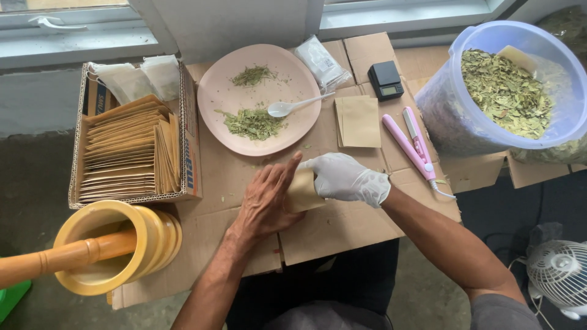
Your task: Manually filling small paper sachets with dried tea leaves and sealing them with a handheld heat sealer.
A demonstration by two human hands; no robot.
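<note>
A small tan paper pouch (304, 190) lies on the flattened cardboard (330, 229) between both hands. My bare left hand (266, 198) presses on its left side, index finger stretched out. My right hand (345, 178), in a white glove, grips the pouch's right end. Just beyond the hands stands a pink plate (211, 98) with two heaps of crushed green leaves (252, 122) and a white plastic spoon (290, 106). A second empty tan pouch (358, 121) lies right of the plate.
A cardboard box (191, 146) of stacked tan pouches sits at left. A yellow mortar (122, 247) with a wooden pestle (55, 260) is at front left. A pink heat sealer (411, 143), a black pocket scale (386, 80), a tub of dried leaves (504, 91) and a small fan (559, 275) are at right.
</note>
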